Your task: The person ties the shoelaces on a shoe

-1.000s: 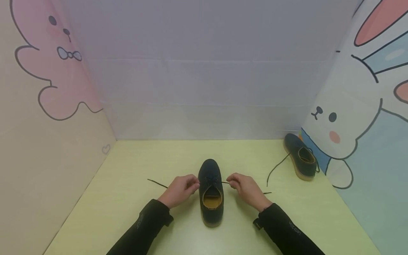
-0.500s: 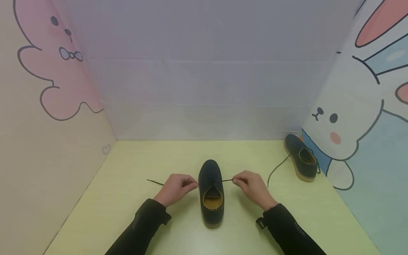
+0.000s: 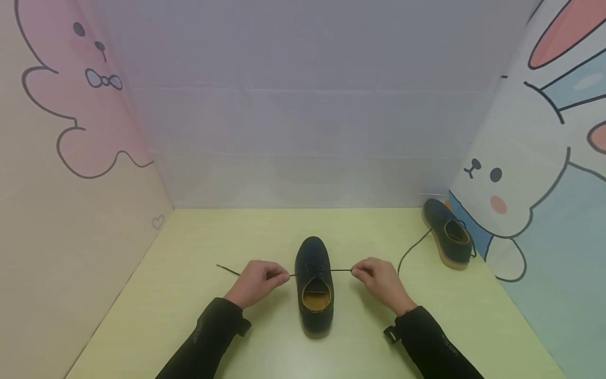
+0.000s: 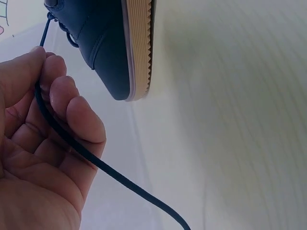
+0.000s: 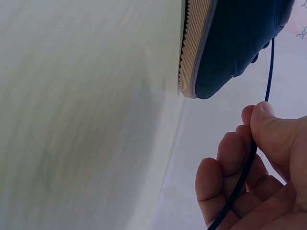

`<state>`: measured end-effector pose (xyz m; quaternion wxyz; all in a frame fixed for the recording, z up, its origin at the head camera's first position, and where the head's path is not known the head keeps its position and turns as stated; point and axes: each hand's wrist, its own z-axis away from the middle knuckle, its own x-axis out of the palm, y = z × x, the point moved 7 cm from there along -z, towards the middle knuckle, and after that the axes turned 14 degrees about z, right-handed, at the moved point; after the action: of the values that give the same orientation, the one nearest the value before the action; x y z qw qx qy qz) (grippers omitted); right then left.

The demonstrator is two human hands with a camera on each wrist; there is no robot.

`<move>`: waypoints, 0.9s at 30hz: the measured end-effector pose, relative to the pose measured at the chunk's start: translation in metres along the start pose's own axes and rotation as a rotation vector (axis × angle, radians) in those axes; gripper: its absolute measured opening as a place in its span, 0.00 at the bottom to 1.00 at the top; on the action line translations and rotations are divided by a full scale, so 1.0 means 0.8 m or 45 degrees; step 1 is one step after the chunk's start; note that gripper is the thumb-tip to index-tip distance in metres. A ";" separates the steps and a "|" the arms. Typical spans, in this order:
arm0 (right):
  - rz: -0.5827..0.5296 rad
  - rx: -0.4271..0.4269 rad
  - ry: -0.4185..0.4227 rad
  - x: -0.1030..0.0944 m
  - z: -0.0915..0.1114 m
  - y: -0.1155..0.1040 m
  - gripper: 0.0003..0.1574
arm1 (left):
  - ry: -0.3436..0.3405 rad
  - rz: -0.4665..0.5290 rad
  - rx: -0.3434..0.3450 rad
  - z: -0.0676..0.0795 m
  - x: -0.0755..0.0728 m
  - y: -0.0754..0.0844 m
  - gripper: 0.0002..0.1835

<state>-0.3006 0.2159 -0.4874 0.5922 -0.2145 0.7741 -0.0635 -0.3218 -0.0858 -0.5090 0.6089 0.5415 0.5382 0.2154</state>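
A dark navy lace-up shoe [image 3: 314, 258] with a tan sole and yellow lining stands on the table, toe pointing away from me. To its left, my left hand [image 3: 256, 282] pinches one shoelace end between thumb and forefinger; the lace's tail runs down across the palm in the left wrist view. On the other side my right hand [image 3: 380, 281] pinches the other shoelace [image 3: 341, 270], which is stretched straight from the shoe's eyelets. Its loose tail crosses the curled fingers in the right wrist view. The shoe touches neither hand.
A second matching shoe [image 3: 456, 255] stands at the table's back right, against the side wall, with its laces undone and one trailing onto the pale yellow table [image 3: 213, 231]. Cartoon-printed panels enclose the left and right sides; a plain back wall [image 3: 303, 131] stands behind.
Both hands have drawn away from the shoe, the left to the left and the right to the right. More lace shows on each side, pulled straight. The shoe stays in place.
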 end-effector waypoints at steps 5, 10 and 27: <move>-0.020 0.005 -0.019 0.001 0.000 0.001 0.02 | 0.005 0.006 0.004 -0.001 0.000 0.000 0.07; -0.005 -0.002 0.000 0.001 -0.001 0.002 0.02 | 0.025 0.020 0.016 0.000 -0.002 0.005 0.07; 0.004 -0.066 0.245 -0.018 -0.002 -0.006 0.02 | 0.092 -0.070 0.182 -0.002 -0.004 0.026 0.03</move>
<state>-0.2981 0.2171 -0.4721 0.5096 -0.2213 0.8291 -0.0628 -0.3175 -0.0812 -0.4887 0.5545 0.5605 0.5885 0.1791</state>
